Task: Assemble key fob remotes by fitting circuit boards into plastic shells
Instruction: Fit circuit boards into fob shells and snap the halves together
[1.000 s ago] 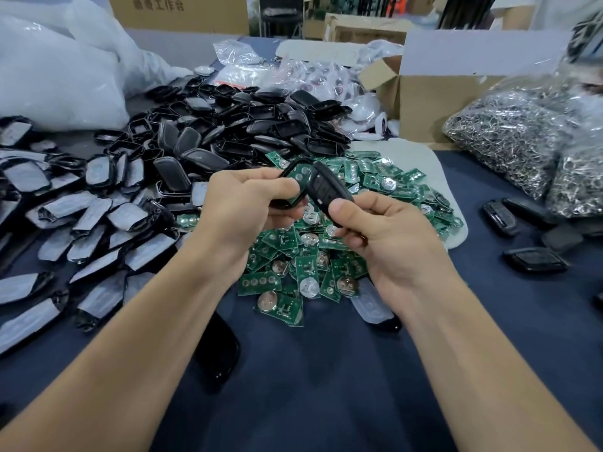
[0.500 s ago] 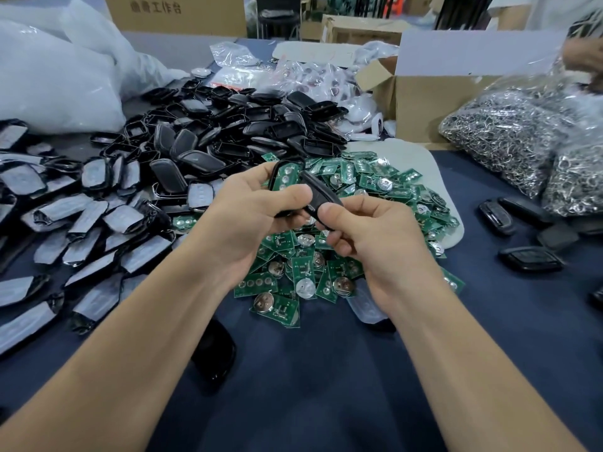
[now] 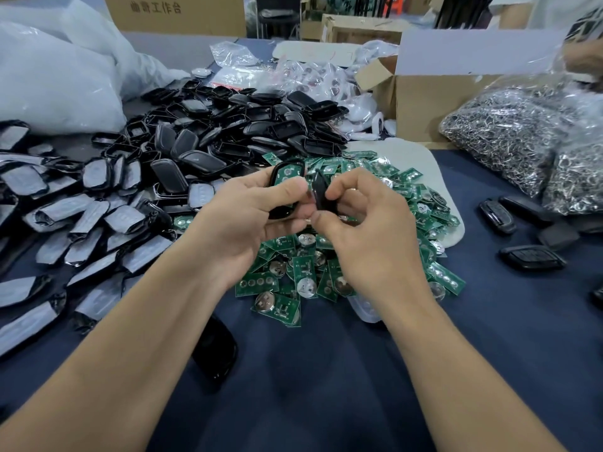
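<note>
My left hand (image 3: pixel 251 216) grips a black shell half (image 3: pixel 284 177) with a green circuit board seated in it, held above the pile of green circuit boards (image 3: pixel 329 265). My right hand (image 3: pixel 365 230) pinches a second black shell half (image 3: pixel 321 192) edge-on, right beside the first one and nearly touching it. Both hands hover over the middle of the dark blue table (image 3: pixel 310 370).
A heap of black shell halves (image 3: pixel 228 132) lies behind the boards, and film-covered shells (image 3: pixel 81 223) spread to the left. Several finished black fobs (image 3: pixel 532 256) lie at right beside bags of metal rings (image 3: pixel 509 132). One black fob (image 3: pixel 215 350) lies under my left forearm. Cardboard boxes (image 3: pixel 430 102) stand at the back.
My right hand has turned its shell half from face-up to edge-on and drawn it close against the shell in my left hand. Both hands stayed above the board pile.
</note>
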The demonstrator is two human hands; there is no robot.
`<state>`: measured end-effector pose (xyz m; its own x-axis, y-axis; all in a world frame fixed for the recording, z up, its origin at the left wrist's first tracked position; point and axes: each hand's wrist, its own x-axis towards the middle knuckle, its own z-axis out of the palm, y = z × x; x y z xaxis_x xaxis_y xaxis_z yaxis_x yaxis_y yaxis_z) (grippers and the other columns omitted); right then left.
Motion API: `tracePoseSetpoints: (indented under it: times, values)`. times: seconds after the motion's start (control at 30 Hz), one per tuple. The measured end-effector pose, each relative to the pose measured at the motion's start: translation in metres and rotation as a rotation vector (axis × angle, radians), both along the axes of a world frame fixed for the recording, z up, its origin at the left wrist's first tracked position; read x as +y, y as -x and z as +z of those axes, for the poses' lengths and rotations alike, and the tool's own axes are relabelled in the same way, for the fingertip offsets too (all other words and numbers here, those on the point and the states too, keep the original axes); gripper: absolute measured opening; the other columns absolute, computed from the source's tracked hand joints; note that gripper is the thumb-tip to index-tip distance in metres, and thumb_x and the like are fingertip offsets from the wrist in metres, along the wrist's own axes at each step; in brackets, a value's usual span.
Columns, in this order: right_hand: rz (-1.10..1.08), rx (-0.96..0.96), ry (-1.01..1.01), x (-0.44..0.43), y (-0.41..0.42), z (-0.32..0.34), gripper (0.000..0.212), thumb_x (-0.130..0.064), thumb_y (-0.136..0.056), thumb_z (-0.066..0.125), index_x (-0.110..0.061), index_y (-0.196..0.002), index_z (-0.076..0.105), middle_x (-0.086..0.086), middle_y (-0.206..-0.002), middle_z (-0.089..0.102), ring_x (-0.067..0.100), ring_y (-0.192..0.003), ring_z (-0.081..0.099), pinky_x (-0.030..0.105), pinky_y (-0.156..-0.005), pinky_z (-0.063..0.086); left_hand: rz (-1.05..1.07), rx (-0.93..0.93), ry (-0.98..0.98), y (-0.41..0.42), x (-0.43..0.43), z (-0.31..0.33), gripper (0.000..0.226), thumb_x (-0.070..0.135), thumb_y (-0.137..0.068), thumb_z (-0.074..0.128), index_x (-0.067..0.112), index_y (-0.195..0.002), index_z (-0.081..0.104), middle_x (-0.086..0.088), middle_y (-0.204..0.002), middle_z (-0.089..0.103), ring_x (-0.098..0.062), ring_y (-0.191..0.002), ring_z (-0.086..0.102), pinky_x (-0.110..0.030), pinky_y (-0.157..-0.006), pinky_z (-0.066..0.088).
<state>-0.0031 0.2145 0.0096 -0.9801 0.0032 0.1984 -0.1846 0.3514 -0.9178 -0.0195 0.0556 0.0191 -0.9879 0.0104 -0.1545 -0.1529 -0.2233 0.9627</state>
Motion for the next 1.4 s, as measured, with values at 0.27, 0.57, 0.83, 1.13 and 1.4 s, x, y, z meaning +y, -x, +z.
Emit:
tracePoseSetpoints:
  times: [0.27, 0.57, 0.83, 1.13, 1.4]
  values:
    - [0.300, -0.583, 1.052, 0.011, 0.010, 0.008, 0.036, 0.002, -0.082, 0.066, 0.000, -0.117, 0.061, 0.015, -0.094, 0.076, 0.025, -0.085, 0.074, 0.035, -0.077, 0.064, -0.016, 0.011, -0.079, -0.001, -0.006, 0.009, 0.014, 0.008, -0.100, 0.059, 0.007, -0.108, 0.070, -0.007, -0.087, 0.079, -0.011, -0.069, 0.073, -0.019, -0.060, 0.058]
    - [0.534, -0.713, 1.143, 0.021, 0.009, 0.005, 0.047, -0.007, -0.086, 0.064, 0.006, -0.131, 0.058, 0.025, -0.113, 0.071, 0.029, -0.088, 0.073, 0.034, -0.080, 0.062, 0.041, 0.044, 0.141, -0.002, -0.001, 0.008, 0.014, 0.015, -0.097, 0.065, 0.014, -0.106, 0.075, 0.006, -0.057, 0.052, -0.007, -0.047, 0.038, -0.018, -0.046, 0.029]
    - [0.591, -0.683, 0.939, 0.022, 0.008, 0.008, 0.042, -0.011, -0.091, 0.062, 0.006, -0.130, 0.059, 0.024, -0.110, 0.073, 0.032, -0.094, 0.074, 0.036, -0.081, 0.062, -0.009, 0.106, 0.305, -0.002, -0.010, 0.005, 0.027, 0.025, -0.074, 0.088, 0.010, -0.066, 0.067, 0.003, -0.051, 0.055, -0.008, -0.044, 0.041, -0.015, -0.042, 0.033]
    - [0.120, -0.317, 0.376, 0.000, 0.004, -0.001, 0.012, 0.006, -0.094, 0.060, -0.004, -0.095, 0.064, 0.014, -0.072, 0.076, 0.026, -0.060, 0.074, 0.032, -0.058, 0.061, 0.215, 0.226, 0.515, -0.001, -0.001, -0.003, 0.041, 0.013, -0.072, 0.088, 0.017, -0.048, 0.055, 0.002, -0.046, 0.046, -0.016, -0.043, 0.033, -0.027, -0.044, 0.028]
    - [0.215, -0.318, 0.449, -0.001, 0.003, -0.001, 0.016, 0.012, -0.089, 0.069, -0.002, -0.095, 0.065, 0.012, -0.065, 0.072, 0.023, -0.056, 0.071, 0.028, -0.055, 0.058, 0.279, 0.329, 0.485, 0.000, 0.003, -0.006, 0.039, 0.006, -0.065, 0.079, 0.008, -0.051, 0.042, -0.003, -0.051, 0.038, -0.019, -0.049, 0.027, -0.034, -0.045, 0.021]
